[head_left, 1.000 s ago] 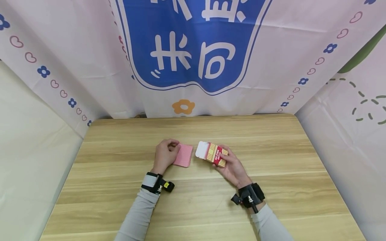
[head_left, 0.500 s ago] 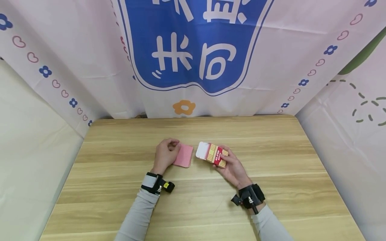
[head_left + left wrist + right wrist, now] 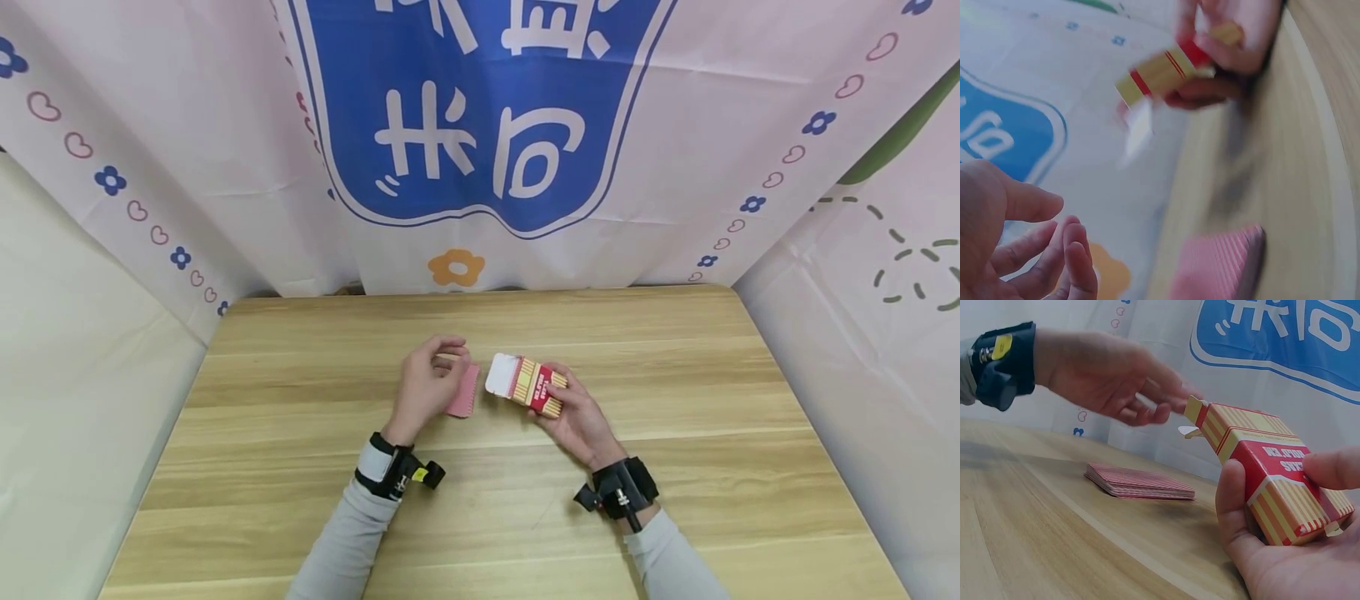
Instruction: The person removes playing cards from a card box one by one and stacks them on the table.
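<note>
My right hand (image 3: 587, 429) grips a red-and-yellow striped playing-card box (image 3: 538, 390) above the table, thumb on its printed face. The box's white end flap (image 3: 501, 375) stands open, facing left. A squared deck of playing cards (image 3: 1141, 482) with pink patterned backs lies flat on the table. Over the deck, raised clear of it in the right wrist view, my left hand (image 3: 1110, 378) has loosely bent fingers and holds nothing. From above, the left hand (image 3: 429, 385) hides part of the deck (image 3: 467, 398). Between the left thumb and fingers (image 3: 1038, 253) there is a gap.
The wooden table (image 3: 480, 517) extends to both sides and toward the body. A white cloth backdrop (image 3: 645, 258) with a blue emblem hangs along its far edge. Light cloth walls (image 3: 67, 417) close in the left and right sides.
My left hand has lifted off the deck and moved right and away from me, now covering more of it from above. The right hand and the box have stayed in place.
</note>
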{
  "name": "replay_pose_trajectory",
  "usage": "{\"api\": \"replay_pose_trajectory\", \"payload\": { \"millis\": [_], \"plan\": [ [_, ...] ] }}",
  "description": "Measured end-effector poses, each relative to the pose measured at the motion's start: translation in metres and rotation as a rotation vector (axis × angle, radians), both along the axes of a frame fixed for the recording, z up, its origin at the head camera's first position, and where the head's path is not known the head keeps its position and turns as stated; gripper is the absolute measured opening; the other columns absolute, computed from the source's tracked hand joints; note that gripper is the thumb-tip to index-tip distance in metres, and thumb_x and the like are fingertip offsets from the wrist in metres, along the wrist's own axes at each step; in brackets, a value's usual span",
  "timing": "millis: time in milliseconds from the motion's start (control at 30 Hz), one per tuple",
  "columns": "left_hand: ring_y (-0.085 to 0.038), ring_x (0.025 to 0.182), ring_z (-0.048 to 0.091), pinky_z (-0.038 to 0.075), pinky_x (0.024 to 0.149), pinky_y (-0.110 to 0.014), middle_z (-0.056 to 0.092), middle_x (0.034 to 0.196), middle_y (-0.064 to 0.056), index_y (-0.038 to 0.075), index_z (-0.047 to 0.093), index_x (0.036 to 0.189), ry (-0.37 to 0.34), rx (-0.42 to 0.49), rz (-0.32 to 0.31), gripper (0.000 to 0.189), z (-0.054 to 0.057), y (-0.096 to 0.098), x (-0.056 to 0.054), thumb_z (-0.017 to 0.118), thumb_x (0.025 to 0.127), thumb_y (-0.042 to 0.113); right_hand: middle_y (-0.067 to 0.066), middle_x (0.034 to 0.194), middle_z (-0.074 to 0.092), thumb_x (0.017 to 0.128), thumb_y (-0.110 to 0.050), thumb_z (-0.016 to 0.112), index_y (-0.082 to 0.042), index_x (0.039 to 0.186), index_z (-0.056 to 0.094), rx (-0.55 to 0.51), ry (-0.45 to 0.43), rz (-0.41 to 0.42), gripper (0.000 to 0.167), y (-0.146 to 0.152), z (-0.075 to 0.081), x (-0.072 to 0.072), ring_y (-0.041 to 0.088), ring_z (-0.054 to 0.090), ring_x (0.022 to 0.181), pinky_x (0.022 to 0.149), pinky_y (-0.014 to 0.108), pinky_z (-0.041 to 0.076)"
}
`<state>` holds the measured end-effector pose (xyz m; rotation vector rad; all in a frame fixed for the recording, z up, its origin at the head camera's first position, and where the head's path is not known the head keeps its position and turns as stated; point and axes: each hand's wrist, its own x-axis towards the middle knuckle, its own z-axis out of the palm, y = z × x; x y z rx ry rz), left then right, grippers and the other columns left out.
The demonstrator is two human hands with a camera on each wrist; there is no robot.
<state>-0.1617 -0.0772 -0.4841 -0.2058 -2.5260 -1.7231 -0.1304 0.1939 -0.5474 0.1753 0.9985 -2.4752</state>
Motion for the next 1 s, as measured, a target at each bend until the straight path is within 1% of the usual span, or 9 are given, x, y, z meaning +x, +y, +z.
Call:
{"api": "replay_pose_trajectory", "payload": {
  "millis": [67,167,267,367,467,633,733,833,1000],
  "plan": [
    [-0.026,0.093,0.077,0.063,0.082,-0.034,0.077,0.111,-0.012,0.005,0.072,0.121,0.033,0.022,-0.036,0.022,0.006,0.006,0.004,0.074,0.099,0.009,0.013,0.165,0.029,0.113,-0.007,0.038,-0.026,0.147,0.04,0.0,0.004,0.0,0.039,0.0,0.0,0.0,0.027,0.055,0.133,0.091,0.033,0.059],
    [-0.024,0.092,0.075,0.062,0.079,-0.03,0.077,0.109,-0.011,0.003,0.072,0.12,0.055,0.041,-0.102,0.021,0.009,0.016,0.011,0.073,0.099,0.006,0.013,0.163,0.031,0.113,-0.007,0.039,-0.026,0.147,0.04,-0.005,0.012,0.006,0.039,0.001,0.001,0.0,0.026,0.056,0.132,0.091,0.033,0.059],
    [-0.019,0.091,0.074,0.062,0.078,-0.028,0.077,0.108,-0.008,0.003,0.071,0.121,0.049,0.017,-0.174,0.022,0.007,0.026,0.017,0.073,0.099,0.005,0.013,0.161,0.035,0.113,-0.007,0.04,-0.025,0.146,0.042,-0.01,0.018,0.014,0.038,0.001,0.0,0.001,0.026,0.059,0.129,0.092,0.033,0.059],
    [-0.014,0.09,0.072,0.062,0.078,-0.026,0.077,0.107,-0.006,0.006,0.072,0.121,0.035,-0.03,-0.219,0.023,0.002,0.034,0.02,0.075,0.098,0.006,0.014,0.159,0.038,0.113,-0.007,0.04,-0.025,0.144,0.044,-0.009,0.03,0.024,0.036,0.001,-0.001,0.001,0.025,0.062,0.125,0.092,0.033,0.059],
    [-0.013,0.09,0.072,0.062,0.078,-0.026,0.076,0.108,-0.006,0.007,0.071,0.12,0.008,-0.037,-0.242,0.024,-0.002,0.038,0.021,0.076,0.097,0.006,0.015,0.158,0.039,0.113,-0.007,0.041,-0.025,0.143,0.045,-0.006,0.04,0.029,0.036,0.0,-0.001,0.0,0.024,0.063,0.123,0.093,0.032,0.059],
    [-0.015,0.093,0.071,0.062,0.082,-0.028,0.074,0.112,-0.005,0.008,0.07,0.123,-0.075,-0.005,-0.259,0.029,-0.005,0.038,0.02,0.078,0.095,0.007,0.016,0.159,0.038,0.112,-0.006,0.04,-0.023,0.147,0.041,0.003,0.038,0.027,0.039,0.0,-0.002,0.0,0.025,0.063,0.123,0.091,0.033,0.059],
    [-0.017,0.097,0.071,0.062,0.087,-0.032,0.073,0.114,-0.007,0.008,0.07,0.122,-0.107,0.019,-0.258,0.027,-0.007,0.036,0.018,0.076,0.096,0.007,0.016,0.159,0.037,0.112,-0.006,0.04,-0.022,0.15,0.038,0.004,0.034,0.028,0.041,-0.001,-0.002,0.0,0.025,0.063,0.123,0.091,0.033,0.059],
    [-0.019,0.098,0.071,0.062,0.091,-0.036,0.073,0.115,-0.01,0.007,0.07,0.122,-0.127,0.037,-0.265,0.028,-0.01,0.035,0.016,0.075,0.095,0.006,0.015,0.158,0.038,0.113,-0.006,0.04,-0.022,0.149,0.038,0.006,0.037,0.029,0.04,-0.001,-0.002,0.0,0.024,0.063,0.122,0.09,0.033,0.059],
    [-0.018,0.095,0.07,0.062,0.09,-0.036,0.07,0.115,-0.012,0.006,0.067,0.124,-0.178,0.041,-0.286,0.035,-0.011,0.032,0.015,0.079,0.092,0.005,0.015,0.157,0.039,0.112,-0.006,0.04,-0.024,0.145,0.042,0.009,0.053,0.036,0.037,-0.001,-0.002,0.0,0.024,0.062,0.122,0.091,0.033,0.059]
  ]
}}
